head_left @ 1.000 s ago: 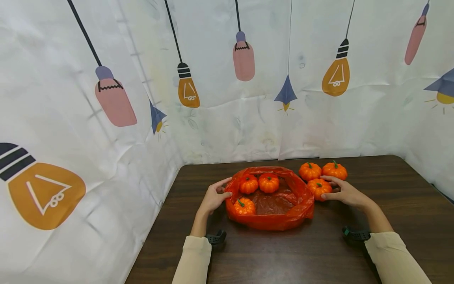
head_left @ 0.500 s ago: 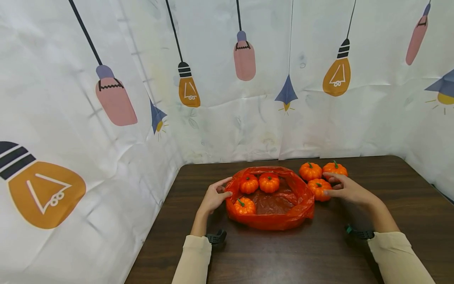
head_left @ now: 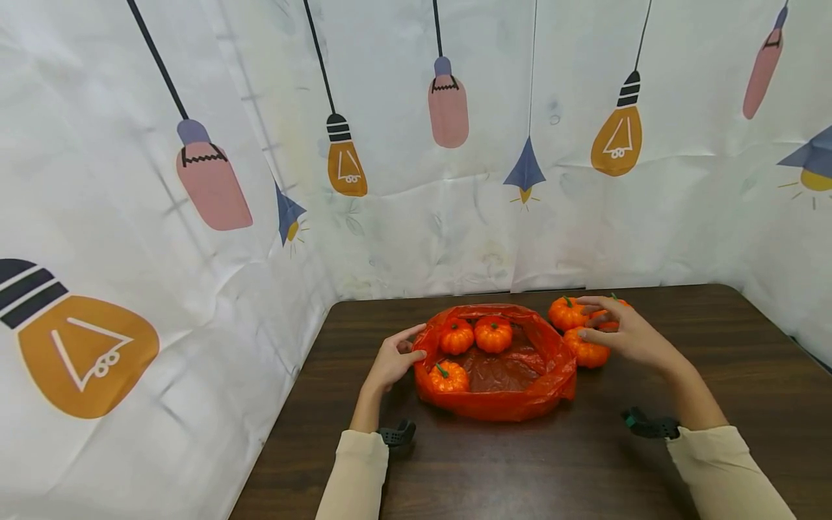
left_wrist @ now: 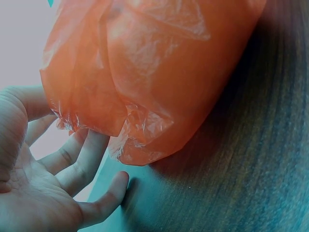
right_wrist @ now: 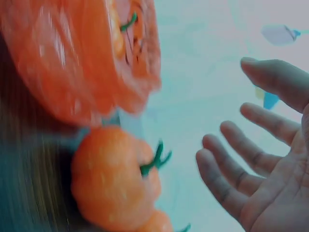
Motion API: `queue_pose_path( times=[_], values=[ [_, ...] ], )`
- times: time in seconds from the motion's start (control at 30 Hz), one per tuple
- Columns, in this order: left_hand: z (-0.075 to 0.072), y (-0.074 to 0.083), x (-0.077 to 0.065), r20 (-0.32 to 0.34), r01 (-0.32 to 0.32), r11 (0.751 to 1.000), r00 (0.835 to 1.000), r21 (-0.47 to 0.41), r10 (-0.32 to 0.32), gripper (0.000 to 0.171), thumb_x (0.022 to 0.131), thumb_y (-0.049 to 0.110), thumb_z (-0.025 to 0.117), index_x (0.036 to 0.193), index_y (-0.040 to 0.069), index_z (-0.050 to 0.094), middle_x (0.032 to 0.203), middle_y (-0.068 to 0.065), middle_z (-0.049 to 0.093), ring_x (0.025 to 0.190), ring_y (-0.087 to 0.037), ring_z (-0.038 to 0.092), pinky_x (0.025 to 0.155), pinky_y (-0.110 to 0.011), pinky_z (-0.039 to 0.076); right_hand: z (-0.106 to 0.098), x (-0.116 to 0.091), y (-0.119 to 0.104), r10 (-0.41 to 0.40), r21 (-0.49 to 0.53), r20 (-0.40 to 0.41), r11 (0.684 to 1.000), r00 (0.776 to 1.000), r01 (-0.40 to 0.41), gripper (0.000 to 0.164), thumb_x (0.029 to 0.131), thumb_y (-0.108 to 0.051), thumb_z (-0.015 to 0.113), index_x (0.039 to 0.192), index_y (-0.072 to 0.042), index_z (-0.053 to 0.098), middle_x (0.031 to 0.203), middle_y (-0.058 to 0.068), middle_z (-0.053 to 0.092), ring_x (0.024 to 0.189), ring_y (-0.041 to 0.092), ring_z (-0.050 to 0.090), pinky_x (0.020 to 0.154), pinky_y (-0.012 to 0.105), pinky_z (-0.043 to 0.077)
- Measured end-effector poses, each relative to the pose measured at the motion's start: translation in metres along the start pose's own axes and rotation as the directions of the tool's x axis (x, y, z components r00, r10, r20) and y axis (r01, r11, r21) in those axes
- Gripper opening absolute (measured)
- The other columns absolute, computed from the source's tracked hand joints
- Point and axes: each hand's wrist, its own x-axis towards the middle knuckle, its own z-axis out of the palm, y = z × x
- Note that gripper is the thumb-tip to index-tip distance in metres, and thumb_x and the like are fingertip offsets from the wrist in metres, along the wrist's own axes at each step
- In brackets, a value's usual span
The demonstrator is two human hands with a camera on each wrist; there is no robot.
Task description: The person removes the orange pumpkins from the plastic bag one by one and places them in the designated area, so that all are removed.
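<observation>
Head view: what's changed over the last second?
The right hand has moved from beside the near loose pumpkin farther from the person; its fingers now partly cover the rear right pumpkin. It holds nothing now; whether it gripped the near pumpkin earlier isn't clear. Unchanged: left hand at the left rim of the red bag, three pumpkins inside, three outside.

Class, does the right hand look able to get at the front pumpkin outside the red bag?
Probably yes: the open right hand is near the front pumpkin with nothing visibly between them; the red bag is on the other side.
</observation>
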Motion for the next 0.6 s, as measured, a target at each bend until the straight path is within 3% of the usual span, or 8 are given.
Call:
queue_pose_path(
  times=[0.23, 0.4, 0.6],
  values=[
    [-0.001, 0.0, 0.001, 0.012, 0.002, 1.0, 1.0, -0.003, -0.002, 0.055, 0.091, -0.001, 0.07, 0.143, 0.011, 0.061, 0.091, -0.02, 0.064, 0.061, -0.016, 0.044, 0.053, -0.025, 0.036, 0.027, 0.01, -0.019, -0.079, 0.079, -0.027, 0.994, 0.997, 0.081, 0.053, 0.098, -0.026, 0.07, 0.146, -0.013, 0.05, 0.138, 0.017, 0.055, 0.117, 0.035, 0.058, 0.086, 0.029, 0.055],
    [-0.003, 0.002, 0.001, 0.036, 0.004, 1.0, 0.999, -0.009, -0.004, 0.056, 0.091, -0.001, 0.071, 0.144, 0.01, 0.06, 0.095, -0.019, 0.065, 0.073, -0.017, 0.053, 0.058, -0.026, 0.042, 0.052, 0.017, -0.026, -0.123, 0.133, -0.022, 0.983, 0.992, 0.125, 0.05, 0.098, -0.022, 0.07, 0.143, -0.008, 0.053, 0.134, 0.021, 0.056, 0.113, 0.035, 0.06, 0.087, 0.033, 0.055],
    [-0.004, 0.003, 0.001, 0.043, 0.0, 1.0, 0.999, -0.011, 0.0, 0.056, 0.09, -0.001, 0.071, 0.144, 0.009, 0.06, 0.096, -0.02, 0.065, 0.072, -0.019, 0.051, 0.058, -0.026, 0.041, 0.084, 0.025, -0.029, -0.136, 0.179, 0.02, 0.975, 0.991, 0.13, 0.048, 0.096, -0.023, 0.073, 0.138, -0.011, 0.056, 0.13, 0.018, 0.058, 0.113, 0.034, 0.06, 0.086, 0.034, 0.055]
  ],
)
